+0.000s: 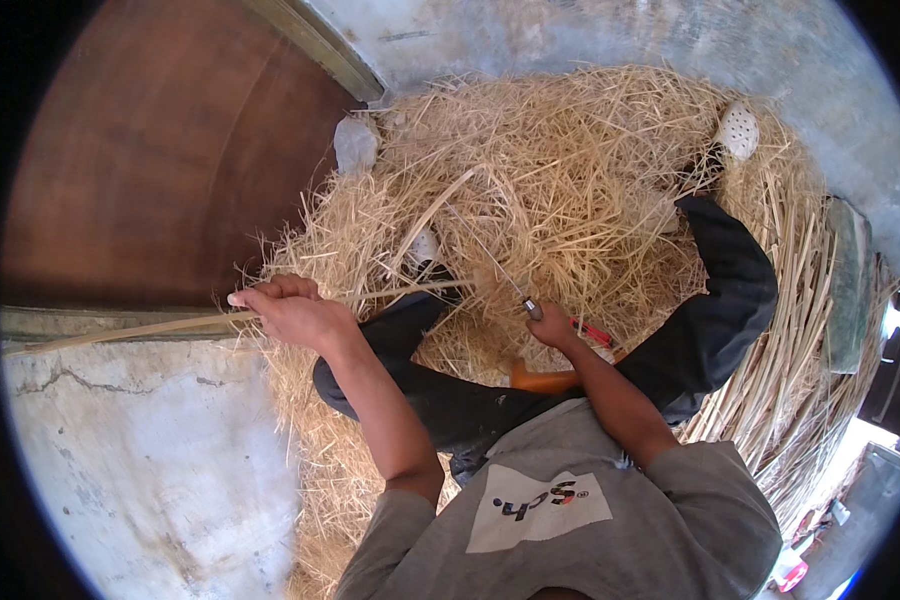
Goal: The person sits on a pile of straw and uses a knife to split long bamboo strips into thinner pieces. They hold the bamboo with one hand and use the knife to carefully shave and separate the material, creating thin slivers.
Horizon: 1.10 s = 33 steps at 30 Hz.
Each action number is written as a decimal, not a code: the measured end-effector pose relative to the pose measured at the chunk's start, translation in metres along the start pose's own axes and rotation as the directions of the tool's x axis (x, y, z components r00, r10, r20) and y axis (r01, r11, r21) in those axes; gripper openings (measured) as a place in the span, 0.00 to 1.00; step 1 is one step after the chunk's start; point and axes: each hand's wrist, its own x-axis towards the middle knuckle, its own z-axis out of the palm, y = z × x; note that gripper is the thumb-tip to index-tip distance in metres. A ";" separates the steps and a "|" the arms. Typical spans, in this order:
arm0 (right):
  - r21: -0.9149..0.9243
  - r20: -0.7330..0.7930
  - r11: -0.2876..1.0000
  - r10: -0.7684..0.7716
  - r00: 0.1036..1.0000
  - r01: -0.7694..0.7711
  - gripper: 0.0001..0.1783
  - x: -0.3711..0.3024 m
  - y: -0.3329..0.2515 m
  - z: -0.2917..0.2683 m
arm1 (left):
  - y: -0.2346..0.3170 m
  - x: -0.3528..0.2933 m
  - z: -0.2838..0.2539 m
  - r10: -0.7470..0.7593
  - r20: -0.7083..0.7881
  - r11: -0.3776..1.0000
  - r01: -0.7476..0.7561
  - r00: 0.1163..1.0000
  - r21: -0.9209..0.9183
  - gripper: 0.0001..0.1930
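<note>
A long, thin pale strip [150, 328], apparently split cane or bamboo, runs from the left side across to my lap. My left hand [295, 315] is closed around it, thumb on top, out to the left over the straw's edge. My right hand [552, 325] grips the handle of a knife [510, 282] in front of my lap. Its thin blade slants up and left over the shavings, past a metal collar at the handle. The strip's inner end lies near the blade; whether they touch I cannot tell. Beside my right hand is a red object [595, 333], partly hidden.
A deep heap of straw-like shavings [570, 150] spreads around my feet and legs. Long stalks [785, 300] are stacked at the right, beside a greenish slab [848, 285]. An orange seat [542, 380] is under me. A brown door [170, 150] and grey walls [140, 450] border the space.
</note>
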 end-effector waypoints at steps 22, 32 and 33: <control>-0.369 0.094 0.912 0.230 0.969 -0.180 0.14 -0.024 0.106 0.002 | -0.017 0.033 0.003 0.013 -0.134 0.998 -0.005 0.991 0.058 0.28; -0.001 0.062 1.000 0.007 0.998 -0.007 0.09 -0.006 0.018 -0.011 | -0.015 0.034 -0.001 0.049 -0.107 0.998 -0.043 0.993 0.055 0.30; 0.016 0.103 1.000 0.010 0.995 -0.012 0.09 -0.010 0.007 -0.016 | -0.015 0.034 -0.004 0.052 -0.108 0.997 -0.046 0.993 0.061 0.30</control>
